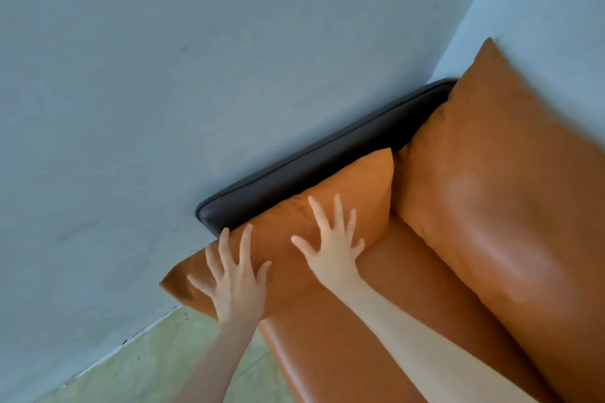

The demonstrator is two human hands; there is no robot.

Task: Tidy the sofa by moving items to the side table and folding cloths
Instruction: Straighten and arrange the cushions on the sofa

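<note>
A small orange leather cushion (353,186) leans against the sofa's dark grey armrest (294,180). My left hand (234,278) lies flat on its lower left part with fingers spread. My right hand (334,239) presses flat on its middle, fingers spread as well. The orange sofa seat (376,330) runs under my right forearm. No cloth or side table is in view.
A large orange back cushion (510,206) stands to the right against the pale blue wall (163,75). Pale green floor tiles (157,363) show at the lower left beside the sofa's end.
</note>
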